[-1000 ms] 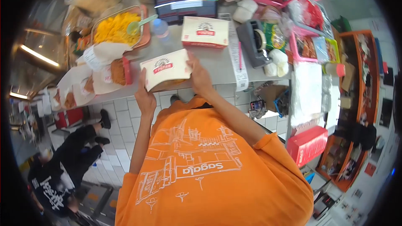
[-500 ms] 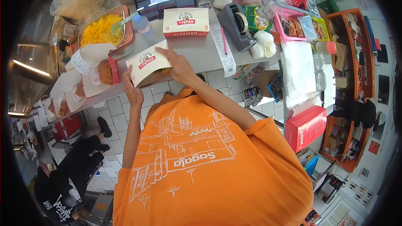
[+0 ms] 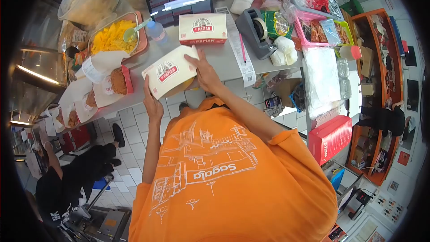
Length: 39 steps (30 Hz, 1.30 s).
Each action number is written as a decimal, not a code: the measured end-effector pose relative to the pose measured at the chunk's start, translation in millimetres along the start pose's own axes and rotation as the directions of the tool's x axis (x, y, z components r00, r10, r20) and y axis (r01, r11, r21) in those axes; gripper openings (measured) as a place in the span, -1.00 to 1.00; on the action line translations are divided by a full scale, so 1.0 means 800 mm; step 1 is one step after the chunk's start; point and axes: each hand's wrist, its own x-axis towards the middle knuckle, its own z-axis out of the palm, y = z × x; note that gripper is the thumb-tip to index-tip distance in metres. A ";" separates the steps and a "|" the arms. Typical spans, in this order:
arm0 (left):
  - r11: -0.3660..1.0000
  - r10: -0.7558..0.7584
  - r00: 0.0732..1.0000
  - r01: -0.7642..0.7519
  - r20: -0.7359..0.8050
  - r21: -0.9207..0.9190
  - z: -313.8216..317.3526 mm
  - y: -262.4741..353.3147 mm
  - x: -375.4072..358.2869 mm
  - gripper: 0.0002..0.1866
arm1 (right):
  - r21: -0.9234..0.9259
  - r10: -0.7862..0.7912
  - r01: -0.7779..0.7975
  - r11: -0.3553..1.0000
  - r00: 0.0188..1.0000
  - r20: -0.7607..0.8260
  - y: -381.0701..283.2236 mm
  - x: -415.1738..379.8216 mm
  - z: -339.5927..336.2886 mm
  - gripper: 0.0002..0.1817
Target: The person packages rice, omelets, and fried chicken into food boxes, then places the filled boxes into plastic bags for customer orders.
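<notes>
A cream cardboard takeaway box [image 3: 170,71] with a red and black chicken logo is held tilted over the near edge of the counter. My left hand [image 3: 153,105] grips its near left corner. At the far right corner, my right hand [image 3: 206,74] has its fingers closed on the lid's edge. Something brownish shows under the lid's near side, too little to make out. A second box [image 3: 203,29] of the same print stands shut just beyond. Left of my hands, a piece of fried chicken [image 3: 119,80] sits in a red and white sleeve.
A tray of yellow shredded food [image 3: 112,38], a small bottle [image 3: 156,31] and a tablet [image 3: 180,3] stand at the back. Right of them are a receipt [image 3: 246,65], a tape dispenser [image 3: 255,33] and pink baskets [image 3: 313,33]. Another person [image 3: 76,179] in black is at lower left.
The box's lid was bowed and now looks flatter. Both hands and the box have shifted slightly right in view, partly with the camera. The person at lower left now reaches an arm out.
</notes>
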 end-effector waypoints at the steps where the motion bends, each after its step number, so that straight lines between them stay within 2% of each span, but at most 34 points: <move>1: 0.999 -0.020 0.998 0.021 0.059 -0.024 -0.006 -0.008 0.000 -0.29 | 0.039 -0.012 0.012 0.999 1.000 0.005 0.004 0.000 -0.003 -0.34; 2: 0.997 0.048 0.998 -0.049 0.027 0.059 -0.007 -0.006 -0.003 -0.29 | 0.077 -0.031 0.030 0.997 1.000 0.003 0.003 0.003 -0.008 -0.35; 4: 0.954 0.211 0.977 -0.200 -0.023 0.224 -0.007 0.002 0.007 -0.29 | -0.183 -0.008 0.017 0.983 0.999 0.050 -0.003 0.012 -0.019 -0.41; 6: 0.960 0.138 0.990 -0.129 -0.020 0.248 -0.005 0.015 0.010 -0.30 | -0.372 0.055 -0.006 0.928 0.991 0.123 -0.015 0.019 -0.030 -0.45; 7: 0.961 0.095 0.995 -0.086 -0.021 0.262 -0.004 0.019 0.006 -0.31 | -0.477 0.029 0.031 0.879 0.993 0.117 -0.023 0.021 -0.030 -0.45; 9: 0.974 0.101 0.995 -0.094 -0.023 0.204 0.000 0.012 0.002 -0.31 | -0.660 -0.032 0.104 0.744 0.992 0.120 -0.039 0.025 -0.026 -0.44; 10: 0.979 0.109 0.994 -0.102 -0.028 0.176 0.002 0.008 0.004 -0.32 | -0.393 0.111 -0.063 0.917 0.989 0.101 -0.036 0.028 -0.019 -0.42; 11: 0.999 -0.041 0.999 0.041 0.003 0.014 0.002 0.005 0.001 -0.33 | -0.084 0.254 -0.245 0.966 0.957 0.137 -0.030 0.024 -0.010 -0.40; 12: 1.000 -0.012 0.999 0.012 -0.049 0.015 0.008 0.010 -0.006 -0.34 | 0.220 0.374 -0.422 0.880 0.899 0.228 -0.030 0.019 -0.002 -0.37; 14: 0.997 0.074 0.985 -0.072 -0.155 0.021 0.019 0.016 0.002 -0.36 | 0.200 0.183 -0.192 0.961 0.981 0.062 -0.038 0.012 0.004 -0.36; 15: 0.983 0.173 0.969 -0.159 -0.175 0.095 0.016 0.014 0.008 -0.41 | 0.173 0.076 -0.071 0.982 0.997 -0.023 -0.040 0.016 0.001 -0.35; 18: 0.998 -0.040 0.999 0.041 -0.021 0.051 -0.014 0.034 0.015 -0.44 | 0.107 0.079 -0.092 0.990 0.989 0.122 -0.047 0.033 -0.022 -0.34; 21: 0.987 -0.138 0.988 0.133 0.062 0.089 -0.031 0.039 0.033 -0.46 | 0.009 0.202 -0.210 0.978 0.952 0.230 -0.066 0.053 -0.041 -0.33; 23: 0.969 -0.211 0.963 0.183 0.170 0.164 -0.036 0.056 0.039 -0.43 | 0.099 0.242 -0.282 0.954 0.924 0.295 -0.067 0.050 -0.047 -0.28; 24: 0.967 -0.178 0.962 0.133 0.206 0.217 -0.039 0.052 0.035 -0.39 | 0.142 0.261 -0.321 0.936 0.906 0.333 -0.068 0.043 -0.049 -0.26; 25: 0.961 -0.145 0.960 0.079 0.241 0.266 -0.041 0.049 0.030 -0.35 | 0.017 0.195 -0.210 0.977 0.931 0.309 -0.060 0.029 -0.042 -0.25; 27: 0.911 0.070 0.950 -0.185 0.304 0.369 -0.037 0.023 0.012 -0.20 | -0.241 0.051 0.020 0.970 0.958 0.283 -0.040 -0.001 -0.032 -0.21; 30: 0.784 -0.035 0.921 -0.215 0.388 0.582 -0.045 0.043 -0.003 0.11 | -0.254 -0.005 0.115 0.960 0.917 0.398 -0.043 0.007 -0.057 -0.11; 31: 0.736 0.194 0.902 -0.394 0.385 0.551 -0.040 0.034 0.007 0.17 | -0.263 -0.003 0.134 0.955 0.896 0.444 -0.048 0.013 -0.055 -0.12; 33: 0.681 0.199 0.808 -0.521 0.555 0.515 -0.025 0.039 0.036 0.09 | -0.276 0.012 0.163 0.947 0.843 0.538 -0.059 0.012 -0.047 -0.15; 34: 0.651 0.201 0.749 -0.583 0.631 0.485 -0.020 0.042 0.049 0.06 | -0.274 -0.011 0.185 0.944 0.846 0.534 -0.054 0.007 -0.043 -0.16; 35: 0.660 0.257 0.744 -0.601 0.616 0.450 -0.019 0.040 0.056 -0.02 | -0.275 -0.039 0.214 0.937 0.848 0.528 -0.050 0.007 -0.041 -0.16; 39: 0.659 0.183 0.706 -0.604 0.684 0.447 -0.026 0.036 0.064 0.00 | -0.305 -0.071 0.285 0.909 0.826 0.560 -0.050 0.017 -0.045 -0.19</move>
